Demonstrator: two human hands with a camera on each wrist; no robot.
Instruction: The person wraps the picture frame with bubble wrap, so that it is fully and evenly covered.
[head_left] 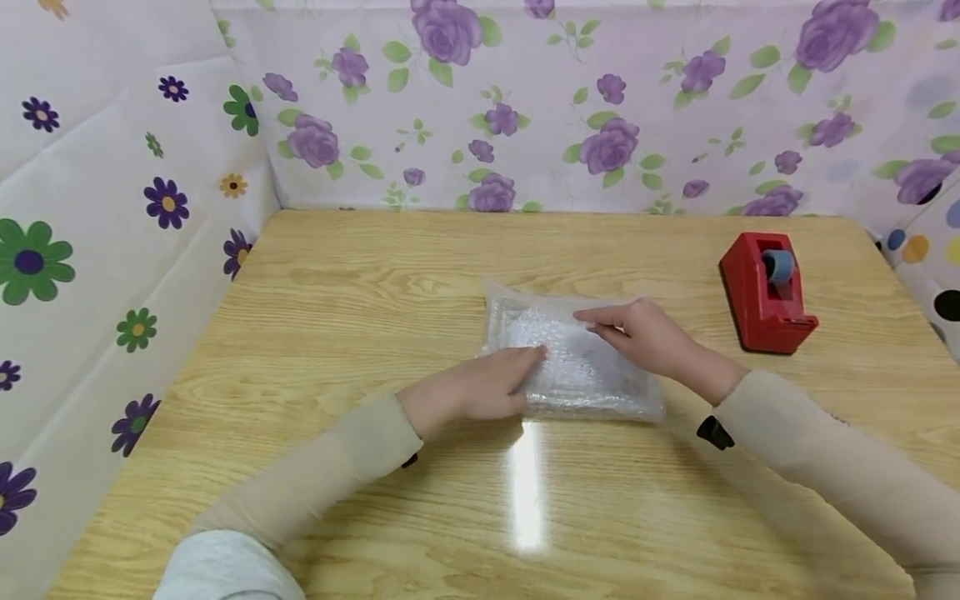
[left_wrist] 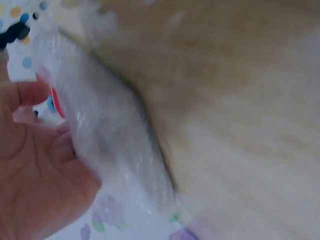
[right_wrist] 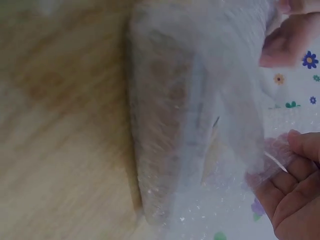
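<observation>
A flat package in clear bubble wrap point(head_left: 581, 375) lies on the wooden table in the head view. My left hand point(head_left: 487, 387) rests on its left part, fingers fairly straight. In the left wrist view, that hand point(left_wrist: 45, 165) lies against the wrap point(left_wrist: 112, 125), thumb raised. Over the right part, my right hand point(head_left: 641, 333) pinches a loose edge of the wrap. The right wrist view shows its thumb and fingers point(right_wrist: 295, 165) on this flap, lifted off the package side point(right_wrist: 162, 110). What lies inside is blurred by the plastic.
A red tape dispenser point(head_left: 761, 300) with a blue roll point(head_left: 778, 267) stands on the table point(head_left: 360, 283) to the right. Flowered cloth point(head_left: 555, 108) hangs behind the table, with more patterned cloth point(head_left: 90, 192) on the left.
</observation>
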